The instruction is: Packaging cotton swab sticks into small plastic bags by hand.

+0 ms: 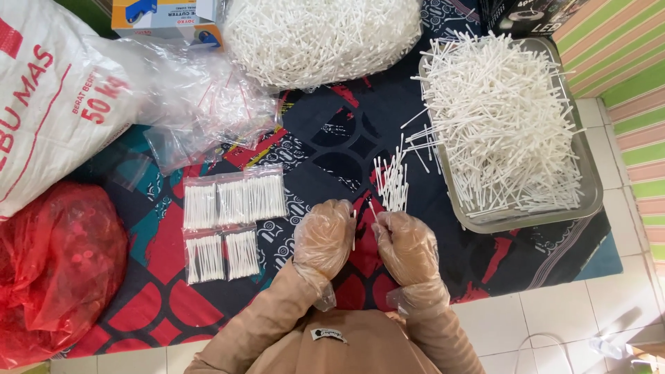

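Both my hands wear thin clear plastic gloves over tan sleeves. My left hand (323, 239) is curled and pinches a white cotton swab (354, 230) at its fingertips. My right hand (405, 244) is curled beside it and pinches another white swab (372, 210). Just beyond my fingers lies a small loose bunch of swabs (392, 183) on the patterned mat (325, 149). To my left lie several filled clear packets of swabs (232, 221) in two rows.
A clear tray (589, 187) heaped with swabs sits at the right. A big clear bag of swabs (322, 38) lies at the top. Empty small plastic bags (208, 111), a white sack (48, 97), a red plastic bag (55, 270) and a box (166, 17) crowd the left.
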